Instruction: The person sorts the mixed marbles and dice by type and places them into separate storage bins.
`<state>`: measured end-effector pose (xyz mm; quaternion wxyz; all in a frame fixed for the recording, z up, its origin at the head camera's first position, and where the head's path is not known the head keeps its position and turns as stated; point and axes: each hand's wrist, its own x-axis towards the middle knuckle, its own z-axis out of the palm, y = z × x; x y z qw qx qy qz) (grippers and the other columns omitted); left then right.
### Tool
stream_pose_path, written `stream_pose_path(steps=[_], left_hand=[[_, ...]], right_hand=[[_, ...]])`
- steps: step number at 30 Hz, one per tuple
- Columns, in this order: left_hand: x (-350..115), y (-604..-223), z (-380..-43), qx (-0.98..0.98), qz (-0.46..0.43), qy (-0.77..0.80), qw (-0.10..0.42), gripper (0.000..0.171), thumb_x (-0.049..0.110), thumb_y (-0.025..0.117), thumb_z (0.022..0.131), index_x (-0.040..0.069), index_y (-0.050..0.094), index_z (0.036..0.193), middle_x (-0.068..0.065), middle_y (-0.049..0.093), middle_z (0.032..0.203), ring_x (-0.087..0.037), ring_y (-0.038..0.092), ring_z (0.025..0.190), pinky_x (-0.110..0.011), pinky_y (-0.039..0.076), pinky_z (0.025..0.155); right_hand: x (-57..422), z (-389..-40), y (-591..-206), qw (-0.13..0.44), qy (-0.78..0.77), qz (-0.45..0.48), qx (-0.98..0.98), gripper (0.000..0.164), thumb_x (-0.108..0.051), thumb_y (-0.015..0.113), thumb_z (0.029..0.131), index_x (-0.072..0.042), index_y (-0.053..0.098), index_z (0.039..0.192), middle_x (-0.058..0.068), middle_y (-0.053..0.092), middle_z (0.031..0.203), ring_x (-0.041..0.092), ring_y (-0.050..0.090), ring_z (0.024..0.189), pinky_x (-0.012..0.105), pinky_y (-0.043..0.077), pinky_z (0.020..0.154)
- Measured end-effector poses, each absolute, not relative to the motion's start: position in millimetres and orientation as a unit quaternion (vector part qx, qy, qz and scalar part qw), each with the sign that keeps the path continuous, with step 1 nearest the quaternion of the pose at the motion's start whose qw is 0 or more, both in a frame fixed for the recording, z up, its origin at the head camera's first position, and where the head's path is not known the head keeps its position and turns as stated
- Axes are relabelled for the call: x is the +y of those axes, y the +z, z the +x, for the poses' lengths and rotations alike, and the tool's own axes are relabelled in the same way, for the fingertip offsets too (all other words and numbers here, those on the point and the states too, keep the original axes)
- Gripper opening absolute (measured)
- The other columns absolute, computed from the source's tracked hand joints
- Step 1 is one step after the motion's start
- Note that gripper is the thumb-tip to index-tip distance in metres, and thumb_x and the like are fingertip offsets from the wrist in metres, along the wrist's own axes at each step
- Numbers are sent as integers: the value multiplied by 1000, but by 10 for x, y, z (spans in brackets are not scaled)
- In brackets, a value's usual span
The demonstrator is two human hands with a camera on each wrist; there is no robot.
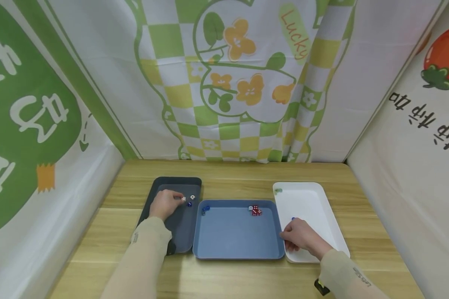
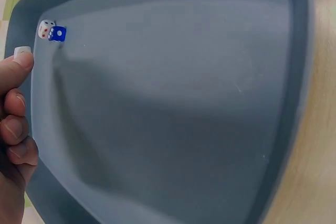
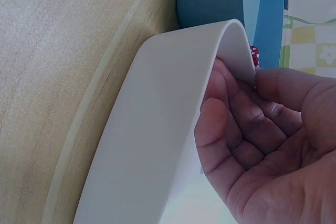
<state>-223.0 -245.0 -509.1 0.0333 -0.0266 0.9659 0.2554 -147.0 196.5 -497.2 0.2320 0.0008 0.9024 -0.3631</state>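
My left hand pinches a small white die between thumb and fingertip, above the dark grey tray. Beside it in that tray sit another white die and a blue die, close together in the left wrist view. At the right, my right hand grips the left rim of the white tray, fingers curled on the inner side and thumb on the outer. Just beyond that hand a bit of blue shows, mostly hidden.
Between the two outer trays lies a blue tray, with blue dice at its far left and red dice beside a white die at its far right. Pale green pieces lie in the white tray's far left corner. Printed curtains border the wooden table.
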Motion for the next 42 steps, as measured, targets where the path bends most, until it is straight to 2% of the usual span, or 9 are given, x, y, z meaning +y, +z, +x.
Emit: stream_pose_path(steps=[42], left_hand=[[-2466, -5321, -2211, 969, -43, 238, 48, 20, 21, 80, 88, 14, 82, 107, -12, 76, 114, -38, 68, 111, -54, 56, 89]], right_hand=[[1970, -1466, -4963, 232, -366, 4, 901, 30, -10, 67, 95, -3, 71, 66, 6, 65, 57, 14, 58, 50, 26, 50, 50]])
